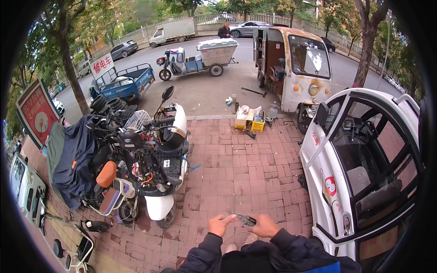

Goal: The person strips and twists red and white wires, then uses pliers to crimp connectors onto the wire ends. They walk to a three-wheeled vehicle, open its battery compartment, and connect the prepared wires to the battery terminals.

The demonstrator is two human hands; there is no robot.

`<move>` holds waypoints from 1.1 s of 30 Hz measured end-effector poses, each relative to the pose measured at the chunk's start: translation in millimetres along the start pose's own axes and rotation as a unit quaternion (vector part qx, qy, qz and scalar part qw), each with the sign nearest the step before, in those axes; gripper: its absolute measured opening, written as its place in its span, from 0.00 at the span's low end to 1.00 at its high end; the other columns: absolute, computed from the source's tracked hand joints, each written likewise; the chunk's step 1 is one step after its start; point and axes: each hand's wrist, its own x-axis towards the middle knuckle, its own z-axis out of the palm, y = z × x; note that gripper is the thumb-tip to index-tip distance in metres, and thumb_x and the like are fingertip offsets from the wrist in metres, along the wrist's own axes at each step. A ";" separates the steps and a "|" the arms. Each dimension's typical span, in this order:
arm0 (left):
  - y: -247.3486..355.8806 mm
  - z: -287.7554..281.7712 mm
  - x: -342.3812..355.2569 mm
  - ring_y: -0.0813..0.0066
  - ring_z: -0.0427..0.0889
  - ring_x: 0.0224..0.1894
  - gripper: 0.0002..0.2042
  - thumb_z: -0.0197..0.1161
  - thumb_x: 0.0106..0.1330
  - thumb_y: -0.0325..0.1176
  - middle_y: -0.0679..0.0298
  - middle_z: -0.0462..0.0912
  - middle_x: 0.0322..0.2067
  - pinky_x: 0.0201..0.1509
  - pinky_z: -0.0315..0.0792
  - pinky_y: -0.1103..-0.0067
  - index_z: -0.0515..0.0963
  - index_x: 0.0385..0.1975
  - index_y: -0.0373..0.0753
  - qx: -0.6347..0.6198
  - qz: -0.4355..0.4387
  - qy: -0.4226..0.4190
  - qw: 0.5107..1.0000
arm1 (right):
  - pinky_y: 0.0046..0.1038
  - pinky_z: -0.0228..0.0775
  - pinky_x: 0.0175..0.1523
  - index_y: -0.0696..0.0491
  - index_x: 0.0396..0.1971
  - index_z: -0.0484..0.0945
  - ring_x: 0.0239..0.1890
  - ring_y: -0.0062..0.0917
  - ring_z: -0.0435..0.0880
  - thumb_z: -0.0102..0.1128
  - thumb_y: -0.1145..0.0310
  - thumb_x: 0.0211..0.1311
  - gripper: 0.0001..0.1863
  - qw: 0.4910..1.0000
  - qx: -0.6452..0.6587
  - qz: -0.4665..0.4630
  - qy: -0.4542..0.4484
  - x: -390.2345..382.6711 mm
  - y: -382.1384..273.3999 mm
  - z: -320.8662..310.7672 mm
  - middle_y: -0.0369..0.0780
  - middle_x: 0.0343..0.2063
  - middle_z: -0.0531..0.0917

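My right hand (265, 226) is closed on a dark hand tool (246, 219) that looks like pliers, held out over the brick pavement (223, 182). My left hand (221, 225) is closed beside the tool's tip, its thumb and forefinger pinched on something too small to make out. A thin pale cord (239, 233) hangs below my hands, and where it ends I cannot tell.
Parked electric scooters (161, 150) crowd the left, a white enclosed vehicle (318, 182) the right. Ahead are boxes of supplies (256, 125), a rusty three-wheeler (307, 84), a blue cargo tricycle (127, 88) and another tricycle (214, 53). A person (223, 32) stands by the road.
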 end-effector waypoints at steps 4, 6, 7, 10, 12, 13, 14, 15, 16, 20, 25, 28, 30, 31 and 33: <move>25.7 8.9 80.0 0.86 0.66 0.24 0.21 0.81 0.61 0.44 0.74 0.74 0.17 0.28 0.64 0.78 0.79 0.17 0.35 0.001 -0.005 0.059 0.998 | 0.51 0.76 0.46 0.55 0.44 0.83 0.41 0.56 0.84 0.70 0.60 0.51 0.21 0.999 0.013 -0.012 0.039 81.5 10.0 -26.8 0.57 0.35 0.86; 39.6 20.4 125.1 0.87 0.64 0.23 0.24 0.81 0.61 0.43 0.75 0.70 0.16 0.26 0.60 0.79 0.75 0.14 0.37 0.014 0.020 0.069 0.997 | 0.49 0.76 0.47 0.56 0.44 0.82 0.42 0.53 0.85 0.69 0.61 0.52 0.21 0.998 0.035 -0.028 0.041 123.9 30.2 -40.9 0.57 0.37 0.86; 47.2 26.4 150.7 0.87 0.62 0.23 0.25 0.81 0.61 0.42 0.76 0.68 0.16 0.25 0.59 0.78 0.72 0.13 0.37 0.012 0.040 0.074 0.996 | 0.48 0.77 0.46 0.57 0.44 0.81 0.41 0.51 0.86 0.69 0.61 0.53 0.20 0.995 0.091 0.007 0.042 148.6 43.9 -46.2 0.55 0.36 0.86; 74.8 39.8 230.9 0.88 0.61 0.24 0.24 0.82 0.60 0.38 0.77 0.67 0.18 0.26 0.57 0.80 0.70 0.14 0.40 0.015 0.074 0.091 0.993 | 0.43 0.77 0.45 0.59 0.42 0.78 0.38 0.42 0.86 0.69 0.63 0.55 0.19 0.911 0.407 0.058 0.033 242.8 96.2 -73.9 0.49 0.34 0.86; 97.2 41.9 278.4 0.88 0.62 0.25 0.21 0.82 0.60 0.35 0.77 0.68 0.20 0.27 0.57 0.81 0.71 0.19 0.41 -0.002 0.071 0.090 0.993 | 0.38 0.77 0.45 0.61 0.39 0.79 0.36 0.35 0.86 0.69 0.65 0.55 0.17 0.631 0.757 0.162 -0.060 297.7 131.7 -100.9 0.43 0.33 0.85; 105.7 42.4 300.9 0.89 0.63 0.25 0.19 0.81 0.59 0.33 0.77 0.69 0.21 0.28 0.57 0.82 0.72 0.21 0.41 -0.027 0.066 0.082 0.994 | 0.35 0.77 0.45 0.60 0.41 0.79 0.37 0.34 0.86 0.71 0.65 0.53 0.18 0.668 0.726 0.162 -0.011 318.0 148.1 -112.8 0.43 0.34 0.85; 114.8 44.3 325.2 0.89 0.64 0.26 0.17 0.81 0.59 0.32 0.77 0.71 0.23 0.29 0.58 0.82 0.73 0.24 0.41 -0.045 0.046 0.080 0.995 | 0.33 0.77 0.45 0.59 0.43 0.79 0.39 0.33 0.86 0.73 0.66 0.52 0.20 0.707 0.688 0.161 0.040 339.7 162.8 -130.0 0.42 0.34 0.85; 121.5 42.3 344.0 0.89 0.65 0.26 0.16 0.81 0.60 0.31 0.76 0.72 0.24 0.29 0.59 0.83 0.74 0.26 0.40 -0.060 0.046 0.069 0.995 | 0.35 0.77 0.45 0.59 0.45 0.79 0.39 0.36 0.86 0.73 0.65 0.51 0.23 0.797 0.576 0.171 0.064 358.8 173.6 -146.0 0.43 0.34 0.85; 129.0 38.1 363.1 0.89 0.67 0.26 0.15 0.80 0.60 0.30 0.75 0.73 0.24 0.30 0.60 0.83 0.75 0.28 0.40 -0.067 0.031 0.063 0.995 | 0.38 0.76 0.46 0.60 0.47 0.78 0.39 0.38 0.85 0.74 0.65 0.50 0.25 0.872 0.449 0.176 0.086 379.6 181.8 -166.2 0.45 0.35 0.85; 145.8 35.8 443.3 0.88 0.70 0.26 0.12 0.79 0.61 0.27 0.74 0.76 0.25 0.31 0.63 0.85 0.77 0.32 0.38 -0.117 0.007 0.072 0.990 | 0.43 0.76 0.47 0.60 0.44 0.77 0.42 0.45 0.85 0.74 0.63 0.48 0.25 0.974 0.128 0.110 0.153 460.8 177.9 -227.8 0.50 0.35 0.85; 152.7 26.9 566.6 0.85 0.73 0.25 0.09 0.74 0.67 0.33 0.74 0.79 0.24 0.31 0.66 0.82 0.84 0.31 0.34 -0.052 -0.040 0.042 0.997 | 0.46 0.76 0.51 0.61 0.44 0.78 0.47 0.51 0.85 0.76 0.61 0.45 0.28 0.995 -0.008 0.069 0.075 560.8 145.2 -268.4 0.54 0.38 0.86; 179.3 28.9 639.2 0.83 0.72 0.26 0.10 0.73 0.68 0.35 0.71 0.78 0.23 0.31 0.67 0.80 0.85 0.34 0.33 0.055 0.076 0.017 0.996 | 0.48 0.74 0.54 0.59 0.47 0.80 0.49 0.51 0.83 0.72 0.61 0.47 0.27 0.993 -0.115 0.021 0.003 625.6 106.5 -278.9 0.52 0.41 0.85; 200.2 23.0 686.6 0.66 0.84 0.31 0.14 0.72 0.67 0.41 0.56 0.87 0.30 0.38 0.76 0.72 0.87 0.41 0.34 0.164 0.127 -0.041 0.977 | 0.48 0.73 0.55 0.57 0.49 0.80 0.51 0.50 0.82 0.70 0.61 0.49 0.26 0.988 -0.139 -0.071 -0.011 665.2 79.9 -276.3 0.51 0.43 0.85; 210.3 21.4 706.9 0.63 0.86 0.33 0.15 0.72 0.67 0.42 0.54 0.89 0.33 0.40 0.78 0.71 0.88 0.42 0.34 0.181 0.175 -0.066 0.965 | 0.48 0.72 0.55 0.57 0.50 0.80 0.52 0.50 0.81 0.70 0.60 0.49 0.27 0.987 -0.134 -0.088 -0.025 686.7 68.3 -276.3 0.51 0.45 0.84; 227.3 11.8 743.1 0.50 0.89 0.37 0.17 0.72 0.67 0.45 0.49 0.90 0.38 0.43 0.80 0.68 0.88 0.44 0.37 0.259 0.136 -0.104 0.950 | 0.48 0.71 0.56 0.56 0.52 0.80 0.53 0.49 0.80 0.68 0.60 0.51 0.27 0.981 -0.146 -0.116 -0.055 735.9 51.9 -284.6 0.50 0.47 0.84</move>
